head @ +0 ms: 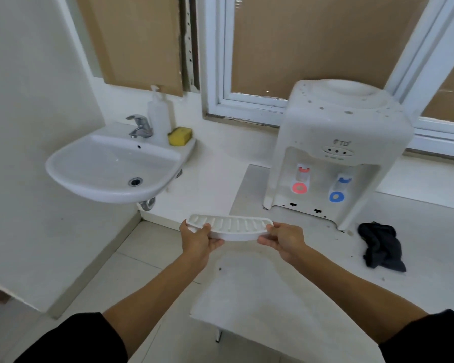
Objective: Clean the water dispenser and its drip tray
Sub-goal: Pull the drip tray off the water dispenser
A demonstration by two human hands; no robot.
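Drip tray ends hidden under thumbs

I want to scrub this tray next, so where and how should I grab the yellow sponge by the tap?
Take the yellow sponge by its long sides, pinching across its narrow width from above. It lies flat on the rim of the sink, with the soap bottle and faucet close on its left, so coming from above or the right looks clearest. Free one hand first; both hold the drip tray.

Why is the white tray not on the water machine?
It is out: both hands hold the drip tray in front of the water dispenser.
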